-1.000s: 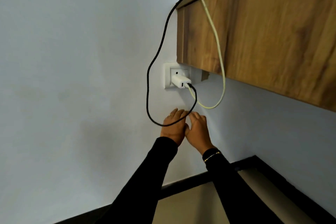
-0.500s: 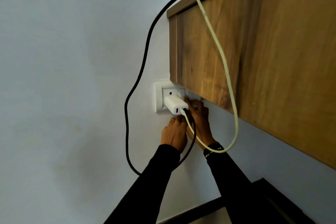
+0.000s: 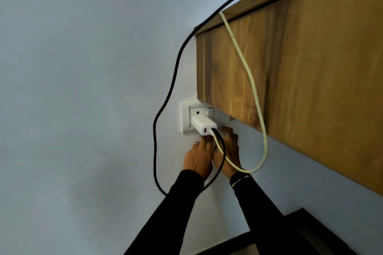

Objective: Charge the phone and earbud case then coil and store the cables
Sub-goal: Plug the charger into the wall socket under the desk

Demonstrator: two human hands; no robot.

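Charger point(image 3: 203, 124) sits seated in the wall socket point(image 3: 187, 117), black cable point(image 3: 165, 101) and pale cable point(image 3: 251, 80) both plugged into it and running up over the wooden counter point(image 3: 300, 64) edge; phone and earbud case not in view. Left hand point(image 3: 198, 157) and right hand point(image 3: 228, 147) reach just under the charger, fingers near the plugs; we cannot tell whether either grip holds anything. We judge unplugging, coiling and storing all remain

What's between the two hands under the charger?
In the head view, the black cable and pale cable hang between the left hand and right hand.
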